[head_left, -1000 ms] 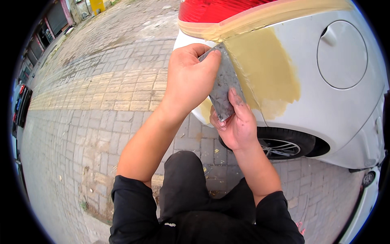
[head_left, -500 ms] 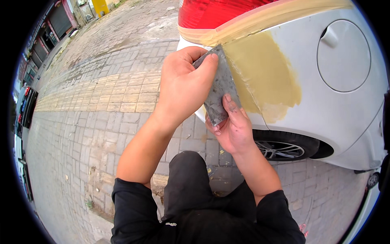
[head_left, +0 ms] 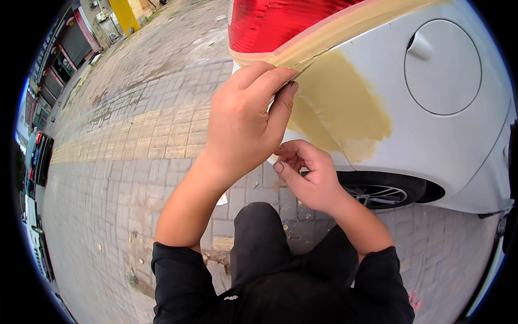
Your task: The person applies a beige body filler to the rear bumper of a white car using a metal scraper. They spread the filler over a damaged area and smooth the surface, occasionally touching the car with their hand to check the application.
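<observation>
My left hand (head_left: 243, 116) is closed on a flat grey piece of sandpaper (head_left: 294, 77), thumb on one side and fingers on the other. Only a thin edge of it shows; the hand hides the rest. It is at the upper left border of a tan filler patch (head_left: 350, 105) on a white car's rear side panel (head_left: 388, 59). Lower down, next to my left wrist, my right hand (head_left: 313, 175) has its fingers loosely bent and the thumb apart. Nothing shows between them, and dark smudges mark the fingertips.
Above the patch, masking tape (head_left: 302, 40) borders the red tail light (head_left: 280, 24). A round fuel door (head_left: 442, 67) lies to the right, a wheel (head_left: 377, 194) below. My knee (head_left: 259, 232) is over grey paving (head_left: 156, 200). Parked cars (head_left: 40, 156) stand far left.
The sandpaper has turned from broad face in view to nearly edge-on. My right hand has come off its lower end, thumb and fingers now apart. The view has shifted slightly.
</observation>
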The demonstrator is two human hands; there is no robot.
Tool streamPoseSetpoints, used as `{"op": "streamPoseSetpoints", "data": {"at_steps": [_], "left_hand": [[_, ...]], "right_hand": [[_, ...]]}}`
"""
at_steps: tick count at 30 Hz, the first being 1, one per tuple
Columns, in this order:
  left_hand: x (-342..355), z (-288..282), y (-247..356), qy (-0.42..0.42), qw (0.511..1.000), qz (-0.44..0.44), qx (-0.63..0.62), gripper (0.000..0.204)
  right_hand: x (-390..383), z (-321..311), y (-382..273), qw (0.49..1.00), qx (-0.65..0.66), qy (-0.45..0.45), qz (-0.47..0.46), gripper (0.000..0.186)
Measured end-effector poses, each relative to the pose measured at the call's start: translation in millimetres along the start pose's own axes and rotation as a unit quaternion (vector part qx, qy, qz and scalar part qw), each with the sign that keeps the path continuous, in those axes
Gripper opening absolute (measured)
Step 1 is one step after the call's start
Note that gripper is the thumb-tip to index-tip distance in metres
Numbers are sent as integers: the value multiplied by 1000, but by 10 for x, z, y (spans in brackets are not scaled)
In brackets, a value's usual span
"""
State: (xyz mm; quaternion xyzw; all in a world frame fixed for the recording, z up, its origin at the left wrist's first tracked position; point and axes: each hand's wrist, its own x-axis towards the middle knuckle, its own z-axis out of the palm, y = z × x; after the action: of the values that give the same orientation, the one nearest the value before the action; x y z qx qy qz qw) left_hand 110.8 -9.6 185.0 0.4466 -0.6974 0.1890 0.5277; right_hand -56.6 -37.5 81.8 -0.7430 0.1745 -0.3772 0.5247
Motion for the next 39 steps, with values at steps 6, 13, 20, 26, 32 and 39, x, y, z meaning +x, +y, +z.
{"op": "streamPoseSetpoints", "data": {"at_steps": [6,13,20,26,32,39], "left_hand": [[22,55,-2,-23,995,21,99,19],[95,67,-3,-34,992,35,117,23],[193,80,83,-30,989,66,131,30],[263,62,127,-49,987,55,142,23],[405,-46,62,-82,986,61,131,20],[469,-133,-83,-127,991,-16,31,16]], "right_hand": [[-31,-520,-208,970,-177,75,-147,16],[19,-960,-126,856,-353,137,-353,9],[53,-984,-68,797,-422,125,-414,19],[34,-979,-53,805,-423,109,-401,16],[39,-1005,-35,790,-434,123,-414,22],[51,-990,-5,789,-432,129,-418,22]]}}
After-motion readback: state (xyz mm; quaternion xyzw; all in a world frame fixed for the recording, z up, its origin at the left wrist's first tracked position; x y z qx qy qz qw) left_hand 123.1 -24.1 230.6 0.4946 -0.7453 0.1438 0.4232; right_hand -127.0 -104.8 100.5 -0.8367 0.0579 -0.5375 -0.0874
